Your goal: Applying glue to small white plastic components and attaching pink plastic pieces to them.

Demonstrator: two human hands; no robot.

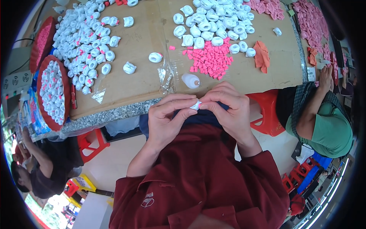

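Just off the table's near edge, my left hand pinches a small white cat-head-shaped plastic piece between thumb and fingers. My right hand meets it there, thumb and forefinger closed on a tiny pink piece that touches the white one. The fingertips partly cover both. Right beyond my hands lies a small translucent squeeze bottle with a brownish tip. Behind the bottle spreads a pile of small pink pieces, and past that a heap of white cat-head pieces.
A larger heap of white pieces, some with pink bits, covers the table's left. Red trays stand at the left edge. An orange cloth-like scrap lies right. Co-workers sit on both sides; a red stool is at my right.
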